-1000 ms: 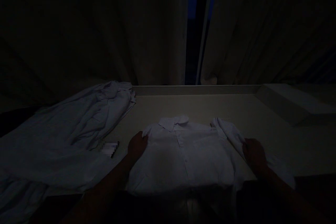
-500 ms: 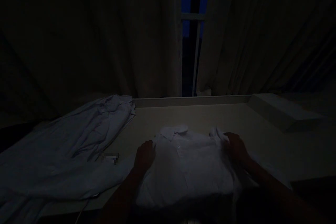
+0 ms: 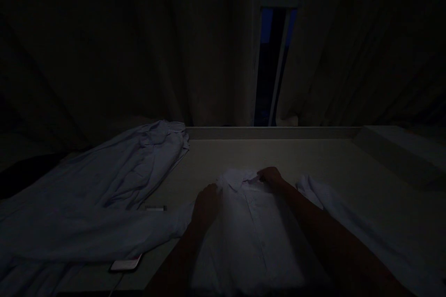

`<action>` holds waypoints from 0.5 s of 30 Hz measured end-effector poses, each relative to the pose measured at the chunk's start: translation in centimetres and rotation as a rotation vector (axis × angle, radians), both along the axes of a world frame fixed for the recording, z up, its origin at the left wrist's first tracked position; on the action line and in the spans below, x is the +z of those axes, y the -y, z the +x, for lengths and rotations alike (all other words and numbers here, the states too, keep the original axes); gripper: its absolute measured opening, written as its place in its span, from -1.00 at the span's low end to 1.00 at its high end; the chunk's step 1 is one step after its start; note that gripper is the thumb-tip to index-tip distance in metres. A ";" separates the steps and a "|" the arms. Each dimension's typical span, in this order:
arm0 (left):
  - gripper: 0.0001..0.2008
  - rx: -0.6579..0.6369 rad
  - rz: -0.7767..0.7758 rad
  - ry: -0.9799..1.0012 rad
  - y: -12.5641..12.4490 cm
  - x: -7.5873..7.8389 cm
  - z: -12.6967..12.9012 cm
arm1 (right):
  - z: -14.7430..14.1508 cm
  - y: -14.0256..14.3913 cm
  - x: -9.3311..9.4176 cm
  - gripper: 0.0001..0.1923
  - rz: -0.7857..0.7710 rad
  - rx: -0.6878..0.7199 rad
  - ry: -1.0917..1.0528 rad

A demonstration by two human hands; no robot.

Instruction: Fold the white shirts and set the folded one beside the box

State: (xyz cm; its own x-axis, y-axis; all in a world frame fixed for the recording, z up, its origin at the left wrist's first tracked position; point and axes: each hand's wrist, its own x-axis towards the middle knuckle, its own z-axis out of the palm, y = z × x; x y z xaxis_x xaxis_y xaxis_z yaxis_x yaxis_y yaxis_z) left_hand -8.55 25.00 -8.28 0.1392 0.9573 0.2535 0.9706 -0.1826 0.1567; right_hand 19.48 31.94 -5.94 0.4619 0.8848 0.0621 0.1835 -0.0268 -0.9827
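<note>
The left hand (image 3: 206, 204) lay flat, pinning the white shirt (image 3: 254, 236) at the tabletop's near edge, while the right hand (image 3: 270, 176) pinched its collar (image 3: 240, 177) straight.

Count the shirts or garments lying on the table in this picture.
2. A white shirt lies flat under the left hand and right hand; a rumpled garment lies to its left. Darkness may hide others.

Table (image 3: 331, 158) with 2 shirts (image 3: 258, 236), phone (image 3: 125, 265)
</note>
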 end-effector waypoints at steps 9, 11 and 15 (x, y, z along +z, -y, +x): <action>-0.79 -0.048 0.017 -0.019 -0.2 -0.5 -0.2 | 1.8 8.3 -2.9 -0.54 0.079 0.100 -0.364; -0.79 -0.066 0.028 -0.050 0.2 -0.5 -0.1 | 2.1 10.4 -3.4 -0.55 0.116 0.070 -0.354; -0.75 -0.085 0.050 -0.042 1.5 -0.5 0.3 | 2.1 12.5 -3.3 -0.61 0.122 0.023 -0.196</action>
